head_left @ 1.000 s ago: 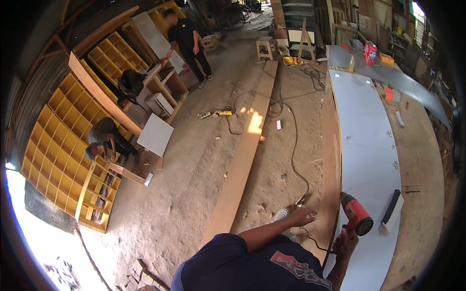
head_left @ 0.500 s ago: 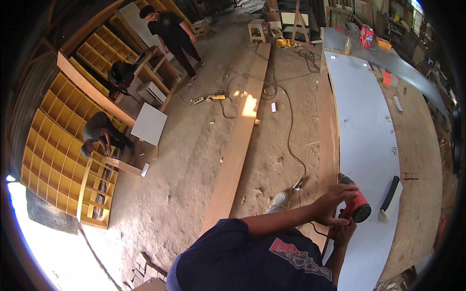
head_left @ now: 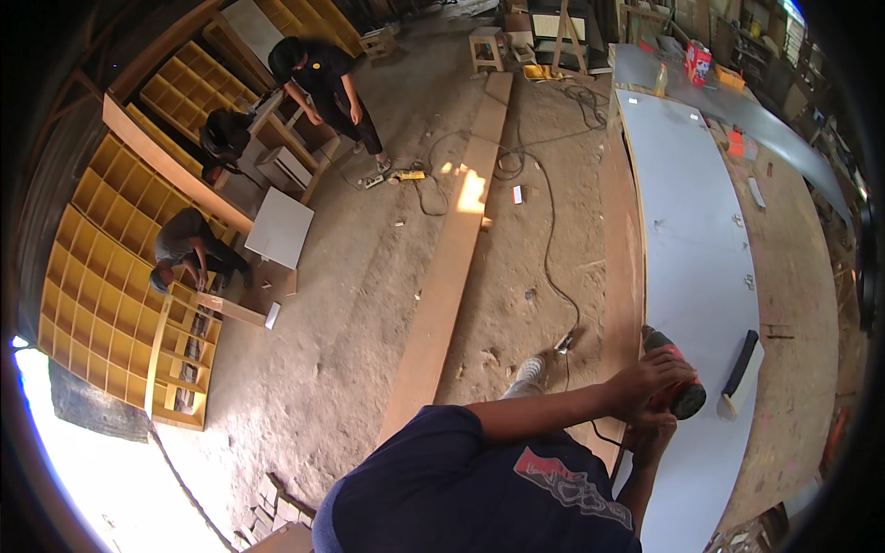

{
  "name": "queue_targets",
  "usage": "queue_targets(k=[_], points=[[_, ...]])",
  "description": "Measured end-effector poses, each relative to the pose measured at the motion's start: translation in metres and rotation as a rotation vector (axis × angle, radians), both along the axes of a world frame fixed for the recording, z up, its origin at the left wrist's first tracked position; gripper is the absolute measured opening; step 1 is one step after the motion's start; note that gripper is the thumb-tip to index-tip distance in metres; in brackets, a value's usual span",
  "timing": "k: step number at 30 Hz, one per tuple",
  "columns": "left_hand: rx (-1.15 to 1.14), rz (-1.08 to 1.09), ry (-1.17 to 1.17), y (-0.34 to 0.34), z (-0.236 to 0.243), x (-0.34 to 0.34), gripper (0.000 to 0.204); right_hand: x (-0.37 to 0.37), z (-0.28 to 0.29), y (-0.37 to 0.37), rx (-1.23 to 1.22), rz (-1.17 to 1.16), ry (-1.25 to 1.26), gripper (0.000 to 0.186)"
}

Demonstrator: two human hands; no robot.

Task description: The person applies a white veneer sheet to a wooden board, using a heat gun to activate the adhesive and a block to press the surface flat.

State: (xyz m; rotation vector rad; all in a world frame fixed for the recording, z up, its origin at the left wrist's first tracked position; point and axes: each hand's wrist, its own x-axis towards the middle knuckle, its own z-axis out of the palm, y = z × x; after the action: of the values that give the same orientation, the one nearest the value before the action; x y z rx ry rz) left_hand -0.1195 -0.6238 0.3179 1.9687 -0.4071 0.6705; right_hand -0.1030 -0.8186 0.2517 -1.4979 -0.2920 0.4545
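Observation:
A red and black power drill (head_left: pixel 680 394) rests on the near edge of a long white panel (head_left: pixel 691 249) on the workbench at the right. My left hand (head_left: pixel 645 376) lies closed over the top of the drill's body. Just below it, my right hand (head_left: pixel 651 433) grips the drill from underneath, partly hidden by the left hand and the tool. My dark blue shirt (head_left: pixel 479 498) fills the lower middle of the view. A black cord (head_left: pixel 553 267) runs from the drill across the dirt floor.
A black-handled brush (head_left: pixel 742 369) lies on the panel right of the drill. A long wooden plank (head_left: pixel 452 267) lies on the floor. Yellow cubby shelving (head_left: pixel 101 276) stands at the left, where one person crouches (head_left: pixel 189 249) and another stands (head_left: pixel 323 83). Small hardware dots the panel.
My left hand has come from beside the panel's edge onto the top of the drill. My right hand stays at the drill. The view has swung slightly.

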Motion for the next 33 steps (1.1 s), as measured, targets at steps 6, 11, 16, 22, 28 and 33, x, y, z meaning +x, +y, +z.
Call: queue_targets(k=[6, 11, 16, 22, 28, 33], points=[[-0.022, 0.003, 0.005, 0.002, 0.002, -0.002, 0.079, -0.002, 0.016, 0.002, -0.082, 0.030, 0.058, 0.082], [-0.013, 0.020, -0.016, -0.003, 0.000, -0.004, 0.079, -0.005, 0.010, -0.004, -0.088, 0.011, 0.051, 0.081], [-0.040, -0.037, -0.021, -0.009, 0.000, 0.000, 0.074, -0.007, 0.016, -0.009, -0.146, -0.059, 0.140, 0.074], [-0.073, -0.075, 0.000, -0.011, 0.000, 0.003, 0.072, -0.002, 0.007, -0.013, -0.373, -0.028, -0.187, 0.028], [0.060, -0.040, 0.038, -0.021, 0.004, 0.010, 0.078, 0.003, 0.004, -0.021, -0.393, -0.070, -0.319, 0.018], [0.073, -0.058, 0.042, -0.025, 0.004, 0.009, 0.079, 0.002, -0.012, -0.029, -0.308, -0.118, -0.273, 0.027]])
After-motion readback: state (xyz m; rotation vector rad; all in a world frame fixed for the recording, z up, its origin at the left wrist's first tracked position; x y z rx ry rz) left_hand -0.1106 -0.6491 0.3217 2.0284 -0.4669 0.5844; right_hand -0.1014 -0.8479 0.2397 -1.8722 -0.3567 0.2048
